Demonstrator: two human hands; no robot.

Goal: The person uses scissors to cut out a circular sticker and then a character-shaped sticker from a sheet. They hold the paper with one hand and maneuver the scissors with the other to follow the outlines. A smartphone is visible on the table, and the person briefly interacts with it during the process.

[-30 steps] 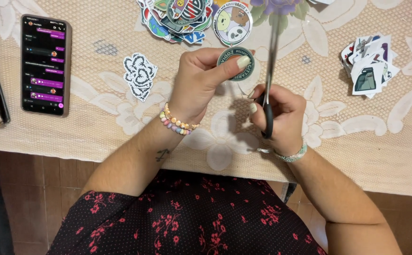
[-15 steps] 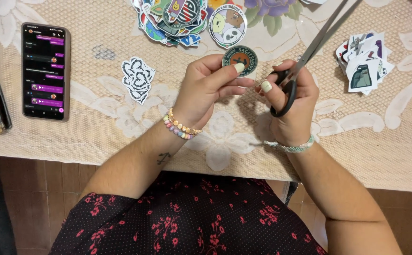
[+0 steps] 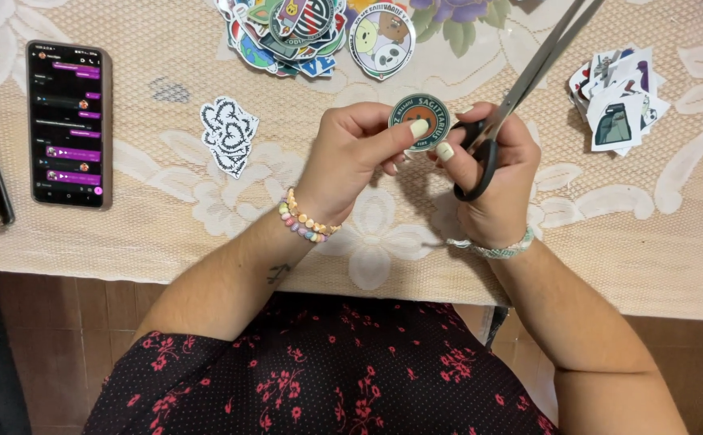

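Two hands meet above a lace tablecloth (image 3: pixel 649 242). Her left hand (image 3: pixel 351 161) pinches a round green sticker (image 3: pixel 418 121) between thumb and fingers, holding it up just over the cloth. Her right hand (image 3: pixel 492 181) has fingers through the black handles of a pair of scissors (image 3: pixel 520 89), its thumb touching the sticker's lower edge; the blades point up and away, nearly shut. Near the far edge lies a pile of stickers (image 3: pixel 303 32), with a black-and-white sticker (image 3: pixel 229 135) to the left, a phone (image 3: pixel 69 125) beyond it, and a small stack of cut stickers (image 3: pixel 619 97) at right.
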